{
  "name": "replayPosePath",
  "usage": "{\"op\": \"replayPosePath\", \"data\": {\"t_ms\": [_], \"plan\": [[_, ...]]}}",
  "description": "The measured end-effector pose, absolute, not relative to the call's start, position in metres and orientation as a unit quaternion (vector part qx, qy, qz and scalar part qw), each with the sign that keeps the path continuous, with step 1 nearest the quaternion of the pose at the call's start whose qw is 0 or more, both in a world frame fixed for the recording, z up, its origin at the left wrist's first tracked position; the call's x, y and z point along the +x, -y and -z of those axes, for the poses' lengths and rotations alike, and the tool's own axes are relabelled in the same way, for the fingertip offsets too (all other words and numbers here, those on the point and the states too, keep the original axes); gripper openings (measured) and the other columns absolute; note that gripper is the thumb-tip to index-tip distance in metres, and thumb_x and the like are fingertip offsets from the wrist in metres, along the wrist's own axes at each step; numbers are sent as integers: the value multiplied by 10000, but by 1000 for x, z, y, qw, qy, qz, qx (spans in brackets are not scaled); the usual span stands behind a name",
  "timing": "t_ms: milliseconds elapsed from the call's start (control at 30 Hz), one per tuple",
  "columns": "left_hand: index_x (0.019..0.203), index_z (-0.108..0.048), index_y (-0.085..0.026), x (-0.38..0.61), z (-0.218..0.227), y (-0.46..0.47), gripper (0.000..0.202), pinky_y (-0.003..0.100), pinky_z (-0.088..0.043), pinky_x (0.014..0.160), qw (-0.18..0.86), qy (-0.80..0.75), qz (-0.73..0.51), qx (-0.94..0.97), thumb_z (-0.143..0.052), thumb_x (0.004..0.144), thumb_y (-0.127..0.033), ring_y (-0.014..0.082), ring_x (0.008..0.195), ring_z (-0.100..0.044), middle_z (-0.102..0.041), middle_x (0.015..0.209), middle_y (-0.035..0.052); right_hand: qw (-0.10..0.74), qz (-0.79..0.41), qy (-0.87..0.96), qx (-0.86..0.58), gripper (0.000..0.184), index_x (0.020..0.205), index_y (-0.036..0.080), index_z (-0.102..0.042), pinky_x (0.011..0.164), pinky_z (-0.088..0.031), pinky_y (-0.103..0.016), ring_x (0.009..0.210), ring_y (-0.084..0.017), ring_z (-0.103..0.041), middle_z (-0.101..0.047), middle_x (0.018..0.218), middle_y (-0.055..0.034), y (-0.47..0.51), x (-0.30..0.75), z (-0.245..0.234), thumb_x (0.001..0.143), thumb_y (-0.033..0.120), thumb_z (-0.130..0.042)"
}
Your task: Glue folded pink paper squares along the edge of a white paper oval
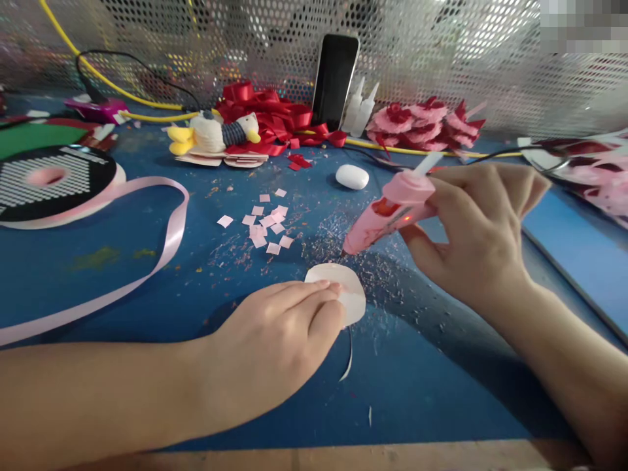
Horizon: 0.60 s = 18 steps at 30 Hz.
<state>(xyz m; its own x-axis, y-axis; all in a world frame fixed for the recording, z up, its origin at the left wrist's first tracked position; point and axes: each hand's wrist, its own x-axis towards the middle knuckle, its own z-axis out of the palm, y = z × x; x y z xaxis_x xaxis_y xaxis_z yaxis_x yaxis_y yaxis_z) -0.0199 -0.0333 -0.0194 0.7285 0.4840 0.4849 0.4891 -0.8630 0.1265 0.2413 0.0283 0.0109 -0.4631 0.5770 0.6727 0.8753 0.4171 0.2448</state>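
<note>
My right hand (478,226) is closed round a pink hot glue gun (375,216), with a glue stick standing out of its back and a small red light lit. Its nozzle points down, just above the far edge of a round white disc (354,294). Fingers together, my left hand (282,327) presses the disc against the blue table; part of the disc is hidden under the fingertips. Several small pink squares (273,248) lie loose beyond my left hand. A thin pale strip (348,363) extends below the disc.
Pink ribbon (174,229) trails from a black spool (29,160) at left. Behind lie a duck toy (210,133), red ribbon (275,114), a phone (336,78), white bottles (360,118), pink-red flowers (417,127) and a white oval object (352,176). A yellow cable (152,101) runs along the back.
</note>
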Motion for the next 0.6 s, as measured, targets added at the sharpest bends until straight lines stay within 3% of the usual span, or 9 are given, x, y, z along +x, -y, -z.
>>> {"op": "replayPosePath", "data": {"t_ms": [133,300,367,433,533,600], "plan": [[992,-602,-135,-22,15,31,141,329,-618,850,-96,295,269,-912,-464,1010,-112,206,979,-744,-770,1008,98,217,205,737,-607,476,1307,167,-525,910,-412,-519,1114,-361,-530,-613,1206,-173,-44,249,0,905,420,-564],[993,-575,-201,-24,8,26,131,249,-564,756,-258,351,289,-853,-456,1043,-214,141,886,-724,-756,972,1,178,92,699,-687,561,1364,66,-522,1017,-391,-554,1244,-404,-515,-592,1329,-264,-59,261,15,922,409,-564],[990,-588,-212,-24,5,24,120,225,-535,807,-294,357,309,-831,-478,1038,-218,113,919,-700,-744,993,-26,206,110,715,-659,538,1354,113,-548,1016,-396,-570,1258,-413,-499,-581,1331,-244,-55,258,13,917,423,-591],[974,-611,-225,-24,3,22,105,206,-505,851,-317,366,322,-814,-519,1024,-227,93,933,-675,-727,986,-49,266,129,759,-581,428,1294,231,-599,1019,-398,-558,1236,-379,-505,-587,1294,-174,-43,248,5,910,419,-630],[938,-644,-239,-24,2,20,100,205,-492,841,-356,391,321,-786,-569,1000,-260,85,862,-654,-705,918,-66,332,70,848,-407,75,976,317,-693,1002,-407,-506,1044,-276,-587,-639,1009,-64,-18,226,-11,902,322,-687],[923,-656,-240,-23,2,20,117,215,-494,800,-384,403,315,-769,-575,994,-286,88,808,-642,-697,880,-66,348,39,874,-338,92,931,318,-716,932,-430,-494,973,-269,-565,-626,902,-48,-3,212,-17,849,325,-757]]}}
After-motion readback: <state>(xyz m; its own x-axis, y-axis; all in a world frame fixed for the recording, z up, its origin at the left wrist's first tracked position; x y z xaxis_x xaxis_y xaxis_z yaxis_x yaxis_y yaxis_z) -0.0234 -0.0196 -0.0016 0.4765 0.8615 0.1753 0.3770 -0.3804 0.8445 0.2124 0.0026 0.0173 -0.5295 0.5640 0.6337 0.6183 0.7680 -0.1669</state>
